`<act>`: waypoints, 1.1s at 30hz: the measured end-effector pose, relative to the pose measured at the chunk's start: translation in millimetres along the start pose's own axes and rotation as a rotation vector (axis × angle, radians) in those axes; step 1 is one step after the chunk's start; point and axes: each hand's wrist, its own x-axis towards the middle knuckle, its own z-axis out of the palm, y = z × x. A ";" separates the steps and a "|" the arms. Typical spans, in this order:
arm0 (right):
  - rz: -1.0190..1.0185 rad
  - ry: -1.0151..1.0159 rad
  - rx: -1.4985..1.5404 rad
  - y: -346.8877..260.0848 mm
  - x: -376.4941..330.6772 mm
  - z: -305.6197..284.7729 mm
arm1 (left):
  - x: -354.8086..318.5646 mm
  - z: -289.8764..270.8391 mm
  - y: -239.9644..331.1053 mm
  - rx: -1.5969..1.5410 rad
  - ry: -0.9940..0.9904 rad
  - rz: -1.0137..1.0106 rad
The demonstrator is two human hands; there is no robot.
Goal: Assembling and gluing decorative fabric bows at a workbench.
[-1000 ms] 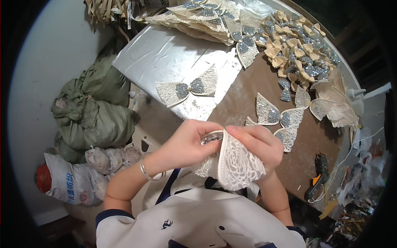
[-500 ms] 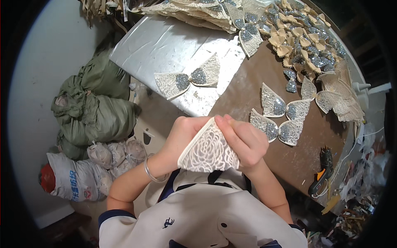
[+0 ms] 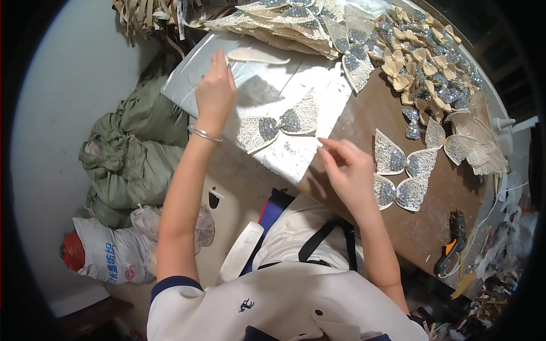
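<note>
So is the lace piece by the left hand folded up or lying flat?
Flat. The lace piece lies spread on the silver sheet, left hand at its end.

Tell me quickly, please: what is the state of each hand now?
Left hand: reaching out, fingertips at the folded lace piece on the silver sheet; a grip cannot be told.
Right hand: open, holding nothing, above the table edge.
</note>
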 end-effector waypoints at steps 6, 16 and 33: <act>0.097 -0.052 0.014 17.1 -26.3 -2.3 | -52.7 18.6 9.2 0.037 -0.152 0.054; 0.739 -0.314 0.877 20.7 -28.7 35.5 | -15.3 2.3 39.6 -0.504 -1.062 -0.012; 0.500 -0.115 0.936 -16.4 -19.9 16.0 | -91.2 -132.8 103.6 -1.087 -0.954 -0.381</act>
